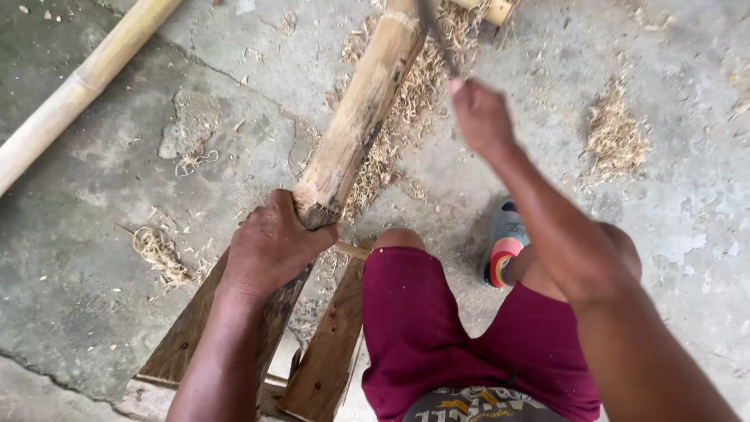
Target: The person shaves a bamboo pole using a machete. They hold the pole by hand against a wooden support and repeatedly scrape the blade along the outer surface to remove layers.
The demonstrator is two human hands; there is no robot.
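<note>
A split bamboo pole (361,109) lay slanted across the concrete floor (117,234), its near end propped on a low wooden worktop (328,352) and its far end running toward the top of the frame. The left hand (269,246) clamped that near end in a full, closed grip, fingers wrapped over the cut edge. Beside the pole's upper stretch, the right hand (480,117) was fisted tight around the handle of a dark blade (436,35), blurred, just right of the bamboo. Pale shavings (406,101) lay heaped beneath and alongside. A second pole (82,82) lay well apart at left.
</note>
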